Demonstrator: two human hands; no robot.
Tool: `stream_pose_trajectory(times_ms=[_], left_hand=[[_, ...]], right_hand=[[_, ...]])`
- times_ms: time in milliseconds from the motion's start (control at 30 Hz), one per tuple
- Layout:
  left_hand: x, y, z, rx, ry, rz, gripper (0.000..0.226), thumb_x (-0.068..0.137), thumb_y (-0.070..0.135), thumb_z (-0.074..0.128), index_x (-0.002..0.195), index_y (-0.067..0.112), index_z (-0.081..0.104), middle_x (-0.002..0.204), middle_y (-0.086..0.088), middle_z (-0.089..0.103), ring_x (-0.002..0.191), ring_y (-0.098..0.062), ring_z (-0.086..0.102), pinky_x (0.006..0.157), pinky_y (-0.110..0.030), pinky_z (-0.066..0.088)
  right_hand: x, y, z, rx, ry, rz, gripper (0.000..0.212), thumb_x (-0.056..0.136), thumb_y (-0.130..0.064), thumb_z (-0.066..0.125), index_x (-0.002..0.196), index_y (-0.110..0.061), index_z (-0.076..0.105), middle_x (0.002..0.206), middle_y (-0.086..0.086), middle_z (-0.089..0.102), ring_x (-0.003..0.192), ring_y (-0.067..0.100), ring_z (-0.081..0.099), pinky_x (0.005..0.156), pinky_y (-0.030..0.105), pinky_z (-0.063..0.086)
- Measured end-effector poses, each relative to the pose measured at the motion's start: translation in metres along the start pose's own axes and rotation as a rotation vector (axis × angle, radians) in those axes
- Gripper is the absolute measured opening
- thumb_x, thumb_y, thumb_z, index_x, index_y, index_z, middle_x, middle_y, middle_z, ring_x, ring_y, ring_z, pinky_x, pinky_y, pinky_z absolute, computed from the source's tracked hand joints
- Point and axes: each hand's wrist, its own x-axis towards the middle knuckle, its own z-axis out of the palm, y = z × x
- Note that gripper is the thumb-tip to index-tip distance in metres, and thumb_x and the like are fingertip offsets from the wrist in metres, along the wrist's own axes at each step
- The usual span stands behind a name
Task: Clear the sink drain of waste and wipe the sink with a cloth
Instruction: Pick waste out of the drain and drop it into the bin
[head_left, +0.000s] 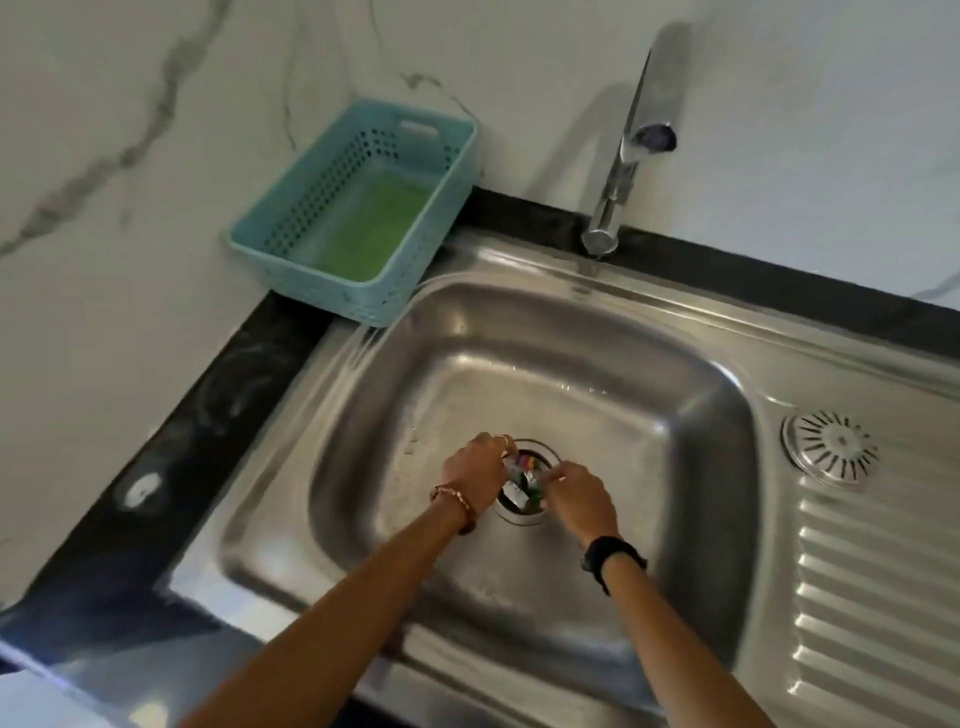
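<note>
Head view:
Sink (691, 415): steel basin set in a dark tabletop (208, 395); ribbed drainboard (878, 597) to its right.
Drain (524, 486): round opening in the basin floor, near the front; partly covered by both hands.
Waste (522, 478): small mixed scraps, some coloured, lying in the drain between the two hands; too blurred to identify further.
Left hand (475, 470): over the left edge of the drain, fingers curled down onto the waste and pinching it; ring on one finger, bracelet (457, 506) on the wrist.
Right hand (579, 499): over the right edge of the drain, fingertips curled in and gripping the waste; black watch (613, 558) on the wrist.
Strainer (831, 447): round slotted steel disc lying flat on the drainboard, well apart from the drain.
Tap (623, 156): chrome, rising from the rear rim of the sink against the wall.
Basket (358, 208): pale blue perforated plastic, on the tabletop in the rear left corner, its front corner overhanging the sink rim.
Cloth (374, 228): green, lying flat in the bottom of the basket.
Wall (130, 130): white marble with grey veins, behind and left of the sink.
</note>
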Motion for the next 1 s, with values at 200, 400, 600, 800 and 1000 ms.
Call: stream_pose_trajectory(times_ms=[200, 400, 600, 800, 1000], left_hand=[[0.04, -0.013, 0.03, 0.285, -0.013, 0.081, 0.031, 0.091, 0.016, 0.047, 0.122, 0.022, 0.052, 0.121, -0.007, 0.048, 0.099, -0.028, 0.059, 0.073, -0.034, 0.047], [0.048, -0.025, 0.034, 0.375, -0.034, 0.089, 0.02, 0.093, 0.025, 0.046, 0.108, 0.018, 0.057, 0.114, -0.006, 0.055, 0.098, -0.028, 0.06, 0.073, -0.034, 0.047], [0.036, -0.019, 0.029, 0.33, 0.057, 0.026, 0.02, 0.094, 0.021, 0.043, 0.099, 0.01, 0.059, 0.107, -0.008, 0.059, 0.093, -0.029, 0.063, 0.073, -0.037, 0.048], [0.009, -0.006, 0.003, 0.209, 0.176, -0.084, 0.024, 0.091, 0.019, 0.039, 0.09, 0.009, 0.061, 0.097, -0.01, 0.065, 0.087, -0.028, 0.064, 0.07, -0.035, 0.046], [-0.046, 0.001, -0.034, -0.099, 0.245, -0.128, 0.017, 0.086, 0.018, 0.051, 0.088, 0.013, 0.066, 0.095, -0.002, 0.07, 0.076, -0.015, 0.058, 0.064, -0.026, 0.047]], right_hand=[[0.037, 0.019, 0.038, -0.335, -0.055, -0.001, 0.031, 0.091, -0.035, 0.048, 0.108, -0.012, 0.062, 0.111, 0.01, 0.067, 0.102, 0.029, 0.062, 0.081, 0.032, 0.048], [0.044, 0.028, 0.053, -0.381, 0.009, -0.041, 0.025, 0.093, -0.028, 0.048, 0.109, -0.01, 0.057, 0.105, 0.009, 0.068, 0.095, 0.026, 0.064, 0.071, 0.028, 0.046], [0.041, 0.027, 0.048, -0.385, 0.004, -0.067, 0.025, 0.093, -0.025, 0.047, 0.098, -0.008, 0.065, 0.101, 0.01, 0.07, 0.092, 0.026, 0.064, 0.065, 0.026, 0.041], [0.016, 0.021, 0.018, -0.144, 0.06, -0.083, 0.025, 0.087, -0.029, 0.054, 0.081, -0.008, 0.068, 0.081, 0.01, 0.071, 0.068, 0.024, 0.061, 0.049, 0.023, 0.037], [-0.035, 0.002, -0.008, 0.237, 0.043, -0.113, 0.021, 0.085, -0.023, 0.061, 0.065, -0.015, 0.062, 0.055, -0.006, 0.059, 0.053, 0.008, 0.053, 0.047, 0.021, 0.034]])
